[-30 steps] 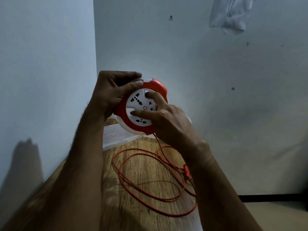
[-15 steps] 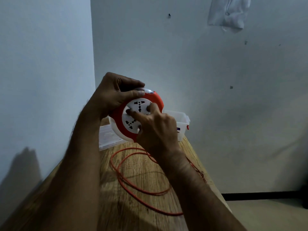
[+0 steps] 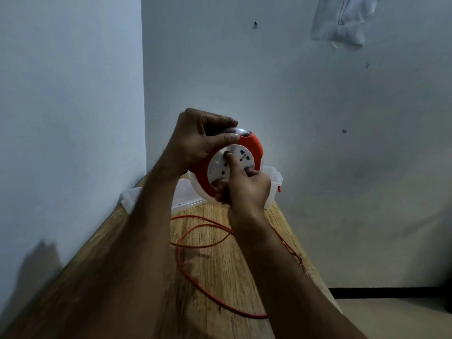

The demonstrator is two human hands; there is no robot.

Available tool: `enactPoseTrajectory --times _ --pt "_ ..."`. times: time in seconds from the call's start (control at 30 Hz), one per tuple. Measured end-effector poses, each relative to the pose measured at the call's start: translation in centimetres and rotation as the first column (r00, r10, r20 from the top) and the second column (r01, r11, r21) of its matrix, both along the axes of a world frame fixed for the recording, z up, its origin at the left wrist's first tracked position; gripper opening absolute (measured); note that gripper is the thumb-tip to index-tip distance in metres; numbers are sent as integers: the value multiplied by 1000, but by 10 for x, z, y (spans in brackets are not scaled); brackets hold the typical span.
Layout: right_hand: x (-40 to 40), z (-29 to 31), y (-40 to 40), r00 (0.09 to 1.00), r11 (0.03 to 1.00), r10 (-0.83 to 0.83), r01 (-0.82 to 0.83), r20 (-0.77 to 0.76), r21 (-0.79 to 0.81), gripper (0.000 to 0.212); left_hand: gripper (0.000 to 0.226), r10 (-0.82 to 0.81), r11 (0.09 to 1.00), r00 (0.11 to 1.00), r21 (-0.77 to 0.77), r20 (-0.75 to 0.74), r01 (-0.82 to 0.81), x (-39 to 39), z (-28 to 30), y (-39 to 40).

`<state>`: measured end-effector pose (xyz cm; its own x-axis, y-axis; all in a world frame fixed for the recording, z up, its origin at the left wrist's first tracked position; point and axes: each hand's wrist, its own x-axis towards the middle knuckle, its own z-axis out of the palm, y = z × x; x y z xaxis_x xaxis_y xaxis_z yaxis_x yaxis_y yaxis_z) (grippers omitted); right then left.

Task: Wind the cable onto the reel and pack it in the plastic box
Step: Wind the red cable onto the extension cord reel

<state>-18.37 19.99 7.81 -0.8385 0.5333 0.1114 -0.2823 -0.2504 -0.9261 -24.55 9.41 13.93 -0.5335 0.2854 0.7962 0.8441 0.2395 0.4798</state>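
I hold a round red reel (image 3: 255, 148) with a white socket face (image 3: 238, 159) up in front of me, above the table. My left hand (image 3: 198, 138) grips its top handle. My right hand (image 3: 247, 187) presses its fingers into the white socket disc from below and the right. Loose orange cable (image 3: 195, 272) lies in loops on the wooden table (image 3: 220, 265) under my arms. The clear plastic box (image 3: 275, 179) stands behind the reel, mostly hidden by it.
The clear box lid (image 3: 186, 194) lies flat at the table's far left, beside the wall corner. Walls close off the left and back. The table's right edge drops to the floor (image 3: 391, 314). A white bag (image 3: 342, 18) hangs high on the wall.
The white socket disc has turned under my right fingers, and my right hand has shifted from the face's right side to its lower right. The cable loops on the table have shrunk and shifted.
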Motion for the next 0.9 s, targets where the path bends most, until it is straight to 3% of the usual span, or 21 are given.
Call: enactPoseTrajectory --times 0.03,0.1,0.13,0.2,0.37,0.43,0.5,0.53,0.6,0.63,0.7,0.8,0.9 --pt "3 5 1 993 968 106 -89 60 -236 48 42 4 1000 1000 -17 -16 -4 -1 -1 3" --pt "11 13 3 957 756 289 -222 9 -615 53 42 0 999 1000 -39 -22 -1 -2 -3 6" --pt "13 14 3 948 657 316 -255 -47 -709 56 42 -8 999 1000 -37 -15 8 -2 -3 7" --pt "15 17 1 950 623 303 -255 -72 -740 59 43 -26 1000 1000 -17 3 26 -1 -3 8" --pt "16 18 -9 995 861 80 -41 55 -507 37 43 -32 998 999 54 15 31 0 0 11" --pt "15 19 -6 996 961 -71 55 -50 -271 28 43 -32 995 999 93 41 28 0 -1 8" --pt "14 25 3 938 964 -155 213 -311 160 23 44 -38 993 997 112 73 29 0 -2 3" --pt "14 29 11 881 844 -110 327 -460 425 19 43 -45 992 995 119 89 35 0 -2 -1" --pt "15 37 33 813 360 106 505 -572 785 12 38 -49 991 992 130 114 35 -1 -1 -7" --pt "17 42 43 833 129 182 506 -522 853 12 37 -43 991 992 134 121 26 -1 -1 -10" --pt "24 52 55 933 -168 200 335 -301 927 21 36 -29 990 990 141 135 10 -2 0 -14" --pt "28 55 59 988 -381 103 143 -112 914 51 34 -17 986 989 165 147 -7 -1 0 -17" --pt "27 47 48 995 -418 87 83 -51 905 63 34 -28 985 988 173 155 0 1 0 -18"
